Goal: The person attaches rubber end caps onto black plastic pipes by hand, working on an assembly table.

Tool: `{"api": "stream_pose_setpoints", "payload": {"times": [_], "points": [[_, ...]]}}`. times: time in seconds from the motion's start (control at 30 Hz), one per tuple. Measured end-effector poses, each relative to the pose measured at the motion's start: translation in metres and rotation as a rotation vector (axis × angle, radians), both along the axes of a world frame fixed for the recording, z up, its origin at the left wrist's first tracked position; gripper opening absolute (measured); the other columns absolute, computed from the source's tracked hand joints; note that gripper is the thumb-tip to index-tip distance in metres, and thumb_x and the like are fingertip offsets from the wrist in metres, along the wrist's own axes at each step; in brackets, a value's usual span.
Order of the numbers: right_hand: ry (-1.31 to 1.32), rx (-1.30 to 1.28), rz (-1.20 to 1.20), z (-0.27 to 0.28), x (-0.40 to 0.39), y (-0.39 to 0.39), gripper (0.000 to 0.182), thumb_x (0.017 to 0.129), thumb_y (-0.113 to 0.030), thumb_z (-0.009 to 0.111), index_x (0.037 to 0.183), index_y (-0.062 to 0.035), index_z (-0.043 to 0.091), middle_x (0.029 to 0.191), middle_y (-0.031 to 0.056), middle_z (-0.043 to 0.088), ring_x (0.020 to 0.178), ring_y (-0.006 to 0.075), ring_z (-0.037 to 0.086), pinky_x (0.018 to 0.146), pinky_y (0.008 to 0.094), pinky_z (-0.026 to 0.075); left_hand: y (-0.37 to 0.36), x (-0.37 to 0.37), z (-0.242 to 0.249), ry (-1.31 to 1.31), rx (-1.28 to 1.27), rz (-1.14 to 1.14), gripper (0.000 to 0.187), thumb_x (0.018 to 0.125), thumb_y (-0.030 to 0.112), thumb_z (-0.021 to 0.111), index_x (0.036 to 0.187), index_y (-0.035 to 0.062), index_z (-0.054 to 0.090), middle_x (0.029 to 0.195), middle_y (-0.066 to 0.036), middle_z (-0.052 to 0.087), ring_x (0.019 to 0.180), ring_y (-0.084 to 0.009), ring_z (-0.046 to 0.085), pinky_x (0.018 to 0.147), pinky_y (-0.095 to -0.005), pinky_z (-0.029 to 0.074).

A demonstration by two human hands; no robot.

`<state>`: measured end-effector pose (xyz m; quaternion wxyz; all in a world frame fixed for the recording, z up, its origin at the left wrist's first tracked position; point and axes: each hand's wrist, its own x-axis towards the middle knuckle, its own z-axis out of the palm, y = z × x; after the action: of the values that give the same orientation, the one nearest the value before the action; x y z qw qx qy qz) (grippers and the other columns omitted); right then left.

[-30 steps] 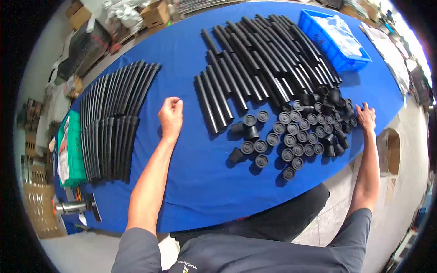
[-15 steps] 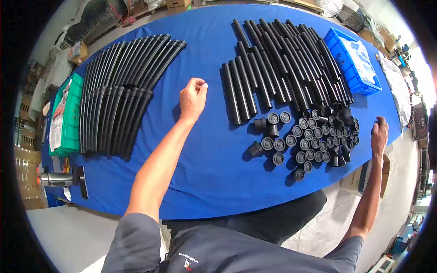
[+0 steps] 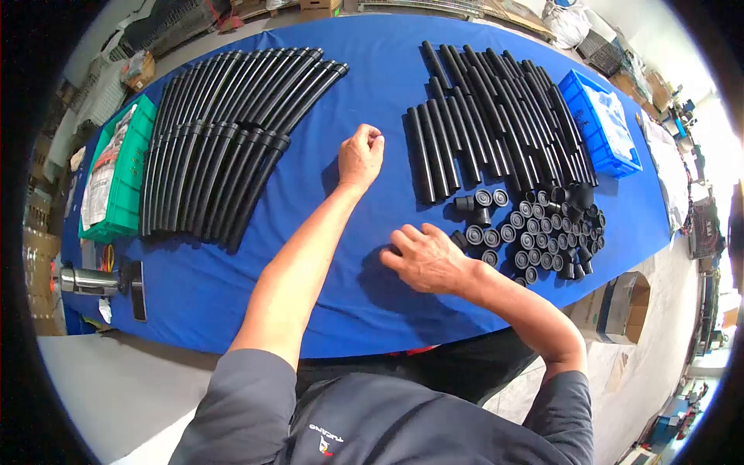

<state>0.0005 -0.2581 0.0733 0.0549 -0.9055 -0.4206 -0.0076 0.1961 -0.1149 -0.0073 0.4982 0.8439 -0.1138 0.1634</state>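
Apparently between grasps: left hand (image 3: 361, 159) is hovering, fingers curled closed; right hand (image 3: 426, 260) is hovering, fingers loosely open. Caps (image 3: 545, 225) are lying at bench (image 3: 380, 97) four o'clock, plain tubes (image 3: 419, 156) at two; grasping calls for reaching there.

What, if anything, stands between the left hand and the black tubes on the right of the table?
Nothing visible does: only bare blue cloth lies between the left hand and the nearest of those tubes.
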Motion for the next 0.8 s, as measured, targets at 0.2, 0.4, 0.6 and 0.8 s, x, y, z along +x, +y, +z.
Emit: {"api": "stream_pose_setpoints", "payload": {"times": [0.2, 0.4, 0.6, 0.8], "points": [[-0.018, -0.047, -0.08, -0.005, 0.009, -0.019, 0.023, 0.086, -0.024, 0.068, 0.104, -0.012, 0.062, 0.096, 0.0087, 0.056, 0.095, 0.0252, 0.061, 0.07, 0.0406, 0.053, -0.003, 0.002, -0.002, -0.027, 0.028, -0.004, 0.012, 0.091, 0.016, 0.069, 0.094, 0.0051, 0.067, 0.084, -0.014, 0.074, 0.08, -0.0338, 0.074, 0.075, -0.0442, 0.058], [-0.022, 0.036, -0.087, 0.003, 0.005, -0.017, 0.052, 0.089, -0.048, 0.071, 0.125, -0.0123, 0.061, 0.108, 0.0109, 0.059, 0.099, 0.0279, 0.062, 0.078, 0.042, 0.056, -0.003, 0.003, -0.004, -0.01, 0.028, -0.013, 0.011, 0.091, 0.016, 0.069, 0.094, 0.005, 0.067, 0.083, -0.015, 0.074, 0.081, -0.0337, 0.074, 0.075, -0.044, 0.058], [-0.164, 0.138, -0.291, 0.051, 0.019, -0.056, 0.035, 0.086, -0.028, 0.074, 0.116, -0.0099, 0.068, 0.103, 0.0071, 0.065, 0.1, 0.0275, 0.063, 0.084, 0.042, 0.053, -0.002, 0.002, -0.004, -0.01, -0.003, -0.02, 0.011, 0.091, 0.016, 0.069, 0.093, 0.0044, 0.067, 0.085, -0.015, 0.075, 0.081, -0.0333, 0.074, 0.075, -0.0439, 0.058], [-0.136, -0.124, -0.339, 0.026, 0.035, -0.1, 0.022, 0.082, -0.008, 0.067, 0.103, -0.0085, 0.069, 0.102, 0.006, 0.068, 0.109, 0.0268, 0.061, 0.101, 0.041, 0.046, -0.004, 0.004, -0.006, -0.014, 0.026, -0.002, 0.016, 0.092, 0.019, 0.067, 0.093, 0.0026, 0.068, 0.083, -0.015, 0.074, 0.079, -0.0304, 0.074, 0.073, -0.0418, 0.057]]}}
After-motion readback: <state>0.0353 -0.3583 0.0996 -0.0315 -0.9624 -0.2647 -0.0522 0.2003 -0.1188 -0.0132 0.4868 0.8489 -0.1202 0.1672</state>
